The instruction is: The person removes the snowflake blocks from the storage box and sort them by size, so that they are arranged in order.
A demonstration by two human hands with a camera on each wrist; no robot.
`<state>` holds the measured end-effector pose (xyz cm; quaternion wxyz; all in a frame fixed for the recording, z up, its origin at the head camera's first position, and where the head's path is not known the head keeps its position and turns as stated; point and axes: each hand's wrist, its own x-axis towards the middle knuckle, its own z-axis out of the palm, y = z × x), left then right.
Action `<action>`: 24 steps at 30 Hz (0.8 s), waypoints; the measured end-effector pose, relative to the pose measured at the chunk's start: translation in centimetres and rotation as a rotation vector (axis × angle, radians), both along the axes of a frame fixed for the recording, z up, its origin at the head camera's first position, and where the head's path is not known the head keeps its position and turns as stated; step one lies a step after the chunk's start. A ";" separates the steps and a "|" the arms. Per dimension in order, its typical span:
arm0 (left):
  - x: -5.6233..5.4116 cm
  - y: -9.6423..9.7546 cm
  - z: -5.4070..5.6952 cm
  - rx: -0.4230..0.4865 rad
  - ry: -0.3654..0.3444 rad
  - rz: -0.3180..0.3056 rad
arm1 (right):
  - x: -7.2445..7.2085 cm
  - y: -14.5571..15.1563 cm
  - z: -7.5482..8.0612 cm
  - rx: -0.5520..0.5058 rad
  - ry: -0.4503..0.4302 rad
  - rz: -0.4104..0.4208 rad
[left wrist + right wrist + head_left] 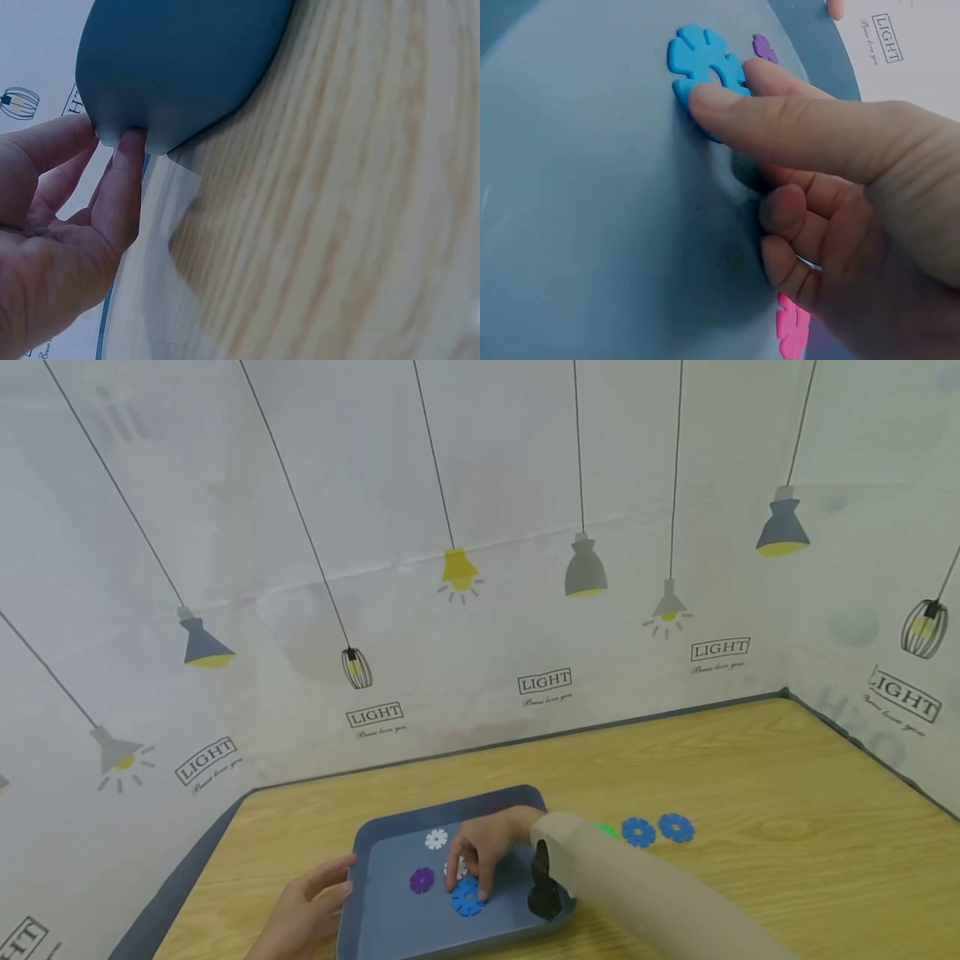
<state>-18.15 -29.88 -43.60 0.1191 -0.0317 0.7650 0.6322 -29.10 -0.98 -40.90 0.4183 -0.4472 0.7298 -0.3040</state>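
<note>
A blue-grey tray [397, 935] sits on the table. At its left side, my left hand [307, 906] holds the edge, thumb against the outer wall [187, 67] and fingers at the rim. Inside the tray, my right hand [483, 847] pinches a blue notched plastic snowflake disc [467, 897]; the thumb lies on its edge in the right wrist view. A purple disc [422, 881] and a white disc [436, 838] lie nearby. Another white disc [454, 867] is partly covered by the right fingers. A pink disc [792, 328] shows below the hand in the right wrist view.
On the wooden table [750, 777], right of the tray, lie two blue discs [638, 832] and a green disc [607, 830], half hidden by the right sleeve [637, 885]. A wall covering printed with lamps [585, 568] stands behind the table.
</note>
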 end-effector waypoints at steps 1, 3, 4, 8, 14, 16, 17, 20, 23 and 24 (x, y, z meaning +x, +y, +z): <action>0.0 0.0 0.0 0.000 0.000 -0.002 | 0.0 0.0 -0.1 -0.002 0.002 -0.003; 0.0 0.0 0.0 -0.005 -0.001 -0.001 | 0.1 0.0 -0.1 -0.007 0.009 -0.009; 0.0 0.0 0.0 -0.007 0.001 -0.001 | 0.1 -0.1 -0.1 -0.008 0.011 -0.012; 0.0 -0.1 0.0 -0.014 0.004 -0.002 | 0.2 -0.1 -0.2 -0.009 0.022 -0.030; 0.0 -0.1 0.0 -0.008 0.018 -0.015 | 0.5 -0.1 -0.3 -0.016 0.074 -0.068; 0.1 0.0 0.0 -0.012 0.021 -0.016 | 0.6 0.0 -0.3 -0.023 0.095 -0.089; 0.1 0.0 0.0 -0.015 0.022 -0.014 | 0.7 0.0 -0.2 -0.026 0.100 -0.096; 0.2 0.0 0.1 -0.019 0.022 -0.012 | 0.8 0.0 -0.2 -0.043 0.113 -0.102; 0.2 0.0 0.1 -0.012 0.020 -0.013 | 0.9 0.0 -0.1 -0.057 0.122 -0.094; 0.1 0.0 0.0 -0.009 0.020 -0.012 | 1.0 0.0 -0.1 -0.063 0.131 -0.096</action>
